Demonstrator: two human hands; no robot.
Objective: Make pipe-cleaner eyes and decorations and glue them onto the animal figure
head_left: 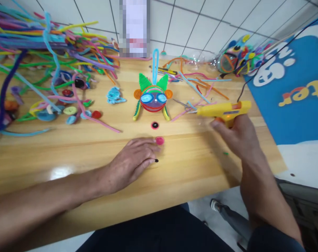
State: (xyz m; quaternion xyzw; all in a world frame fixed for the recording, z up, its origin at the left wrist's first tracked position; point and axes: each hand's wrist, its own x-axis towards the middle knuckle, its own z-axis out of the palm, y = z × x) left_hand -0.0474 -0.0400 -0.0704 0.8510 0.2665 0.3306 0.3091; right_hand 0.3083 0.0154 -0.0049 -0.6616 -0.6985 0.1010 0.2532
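Note:
My left hand point(134, 159) lies flat on the wooden table point(69, 154), fingers stretched out. Its fingertips touch a pink round piece point(159, 140), and a small black bead point(156, 160) sits by the lower fingers. My right hand point(235, 134) is closed around the handle of a yellow glue gun point(223, 109), whose nozzle points left. A pipe-cleaner figure point(153, 96) with green ears, blue eyes and a blue loop stands at the table's middle. A pink ring with a black centre point(155, 125) lies just in front of it.
A big heap of coloured pipe cleaners point(43, 45) and coiled discs point(69, 110) fills the left. Loose strands and scissors point(185, 105) lie right of the figure. A clear bag of parts point(235, 57) sits far right, beside a blue mat point(292, 98). A black cord point(274, 52) runs from the gun.

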